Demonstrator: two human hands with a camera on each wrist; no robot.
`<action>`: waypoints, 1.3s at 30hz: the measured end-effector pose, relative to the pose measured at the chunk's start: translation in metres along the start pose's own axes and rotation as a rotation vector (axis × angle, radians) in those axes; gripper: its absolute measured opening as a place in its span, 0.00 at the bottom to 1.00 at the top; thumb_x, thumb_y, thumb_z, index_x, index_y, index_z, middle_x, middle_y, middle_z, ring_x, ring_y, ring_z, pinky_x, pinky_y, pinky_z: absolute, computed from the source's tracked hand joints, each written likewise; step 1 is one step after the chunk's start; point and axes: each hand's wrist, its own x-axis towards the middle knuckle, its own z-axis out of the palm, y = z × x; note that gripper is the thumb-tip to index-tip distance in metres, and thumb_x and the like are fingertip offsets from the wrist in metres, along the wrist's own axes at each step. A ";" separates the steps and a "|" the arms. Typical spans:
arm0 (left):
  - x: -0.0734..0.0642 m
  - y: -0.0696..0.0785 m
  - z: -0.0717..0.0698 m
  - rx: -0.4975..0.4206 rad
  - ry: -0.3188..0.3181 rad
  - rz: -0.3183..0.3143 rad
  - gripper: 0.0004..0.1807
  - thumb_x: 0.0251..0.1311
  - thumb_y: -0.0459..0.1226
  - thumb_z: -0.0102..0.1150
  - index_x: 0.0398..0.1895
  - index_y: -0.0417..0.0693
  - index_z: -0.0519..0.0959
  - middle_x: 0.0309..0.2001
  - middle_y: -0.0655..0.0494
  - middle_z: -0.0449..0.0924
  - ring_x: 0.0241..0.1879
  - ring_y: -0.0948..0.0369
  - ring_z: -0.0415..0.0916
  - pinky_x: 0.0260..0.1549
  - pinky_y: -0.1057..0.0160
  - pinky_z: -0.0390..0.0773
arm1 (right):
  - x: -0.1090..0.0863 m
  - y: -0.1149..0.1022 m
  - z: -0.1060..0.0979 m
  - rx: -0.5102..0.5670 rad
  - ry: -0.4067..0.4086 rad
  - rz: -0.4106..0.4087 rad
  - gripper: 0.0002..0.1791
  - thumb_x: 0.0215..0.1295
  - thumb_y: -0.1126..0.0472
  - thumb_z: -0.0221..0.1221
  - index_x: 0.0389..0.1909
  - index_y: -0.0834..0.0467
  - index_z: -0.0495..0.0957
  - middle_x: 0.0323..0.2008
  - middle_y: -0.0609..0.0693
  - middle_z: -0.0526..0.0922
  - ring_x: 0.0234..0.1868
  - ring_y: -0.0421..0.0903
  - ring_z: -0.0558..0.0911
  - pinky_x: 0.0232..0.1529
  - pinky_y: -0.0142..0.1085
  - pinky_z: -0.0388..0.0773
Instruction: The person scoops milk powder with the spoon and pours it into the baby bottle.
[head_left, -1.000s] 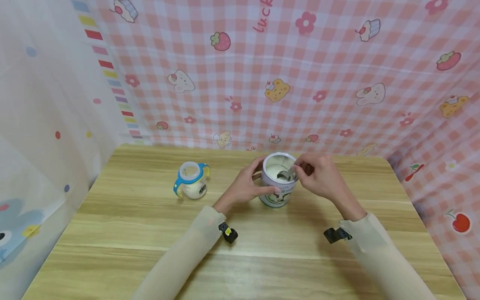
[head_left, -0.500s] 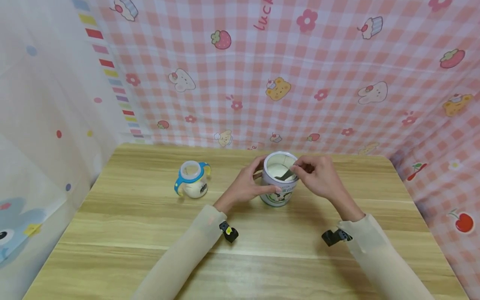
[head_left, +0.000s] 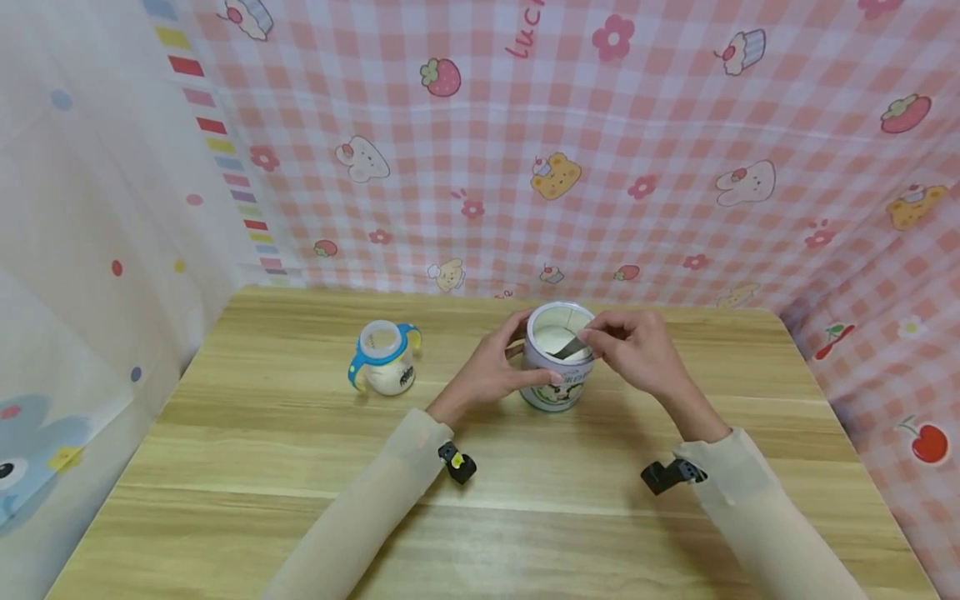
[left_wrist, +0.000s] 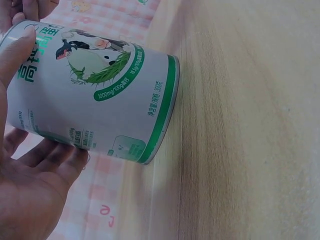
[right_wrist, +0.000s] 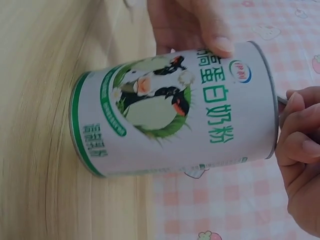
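Observation:
An uncovered milk powder can [head_left: 557, 390], white and green with a cow picture, stands on the table with pale powder inside. My left hand [head_left: 495, 364] grips its left side, thumb across the front and fingers round the back. In the left wrist view the can [left_wrist: 100, 95] rests on the wood with that hand [left_wrist: 35, 185] curled about it. At the rim, my right hand [head_left: 633, 350] pinches the handle of a metal spoon [head_left: 567, 347] that dips into the can; its bowl is largely hidden. The right wrist view has the right hand [right_wrist: 302, 150] just beside the rim.
A small two-handled baby bottle [head_left: 390, 375] with a blue collar stands left of the can on the wooden table [head_left: 525, 533]. A pink checked curtain [head_left: 495, 150] hangs behind the table's far edge, and a white one [head_left: 97, 200] at the left.
The spoon's bowl, showing a second ago, has turned and gone lower into the can, now seen as a narrow dark shape. The left hand keeps its hold; the bottle stays put.

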 end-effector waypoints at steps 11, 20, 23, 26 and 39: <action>0.000 0.001 0.000 0.011 -0.008 -0.007 0.51 0.53 0.48 0.79 0.78 0.65 0.59 0.72 0.59 0.70 0.73 0.59 0.67 0.74 0.52 0.69 | 0.002 0.000 -0.005 0.230 -0.024 0.316 0.13 0.72 0.59 0.59 0.40 0.67 0.85 0.18 0.44 0.79 0.13 0.37 0.68 0.11 0.30 0.63; -0.001 0.000 -0.001 0.012 -0.005 -0.018 0.52 0.52 0.48 0.80 0.78 0.66 0.59 0.73 0.59 0.69 0.74 0.57 0.66 0.75 0.51 0.68 | 0.002 0.000 -0.005 0.326 0.020 0.429 0.16 0.74 0.57 0.59 0.46 0.67 0.82 0.20 0.45 0.79 0.15 0.36 0.71 0.12 0.30 0.67; -0.002 0.000 -0.001 0.004 -0.007 -0.012 0.52 0.52 0.48 0.80 0.78 0.64 0.60 0.73 0.58 0.69 0.74 0.57 0.66 0.75 0.51 0.68 | 0.002 -0.001 -0.004 0.370 0.037 0.468 0.16 0.74 0.57 0.58 0.48 0.68 0.81 0.20 0.43 0.79 0.16 0.36 0.71 0.12 0.30 0.67; -0.002 0.000 0.000 -0.004 -0.008 -0.008 0.51 0.52 0.47 0.80 0.78 0.62 0.60 0.72 0.58 0.69 0.74 0.57 0.66 0.75 0.51 0.68 | 0.003 -0.001 -0.005 0.410 0.048 0.491 0.16 0.74 0.59 0.57 0.49 0.69 0.80 0.21 0.43 0.78 0.17 0.35 0.70 0.13 0.30 0.67; -0.002 0.000 0.000 0.002 -0.005 -0.025 0.50 0.50 0.49 0.81 0.76 0.69 0.61 0.72 0.65 0.69 0.75 0.56 0.65 0.75 0.50 0.68 | 0.002 0.008 -0.006 0.630 0.039 0.480 0.10 0.76 0.62 0.55 0.34 0.62 0.79 0.19 0.43 0.74 0.17 0.37 0.67 0.15 0.28 0.63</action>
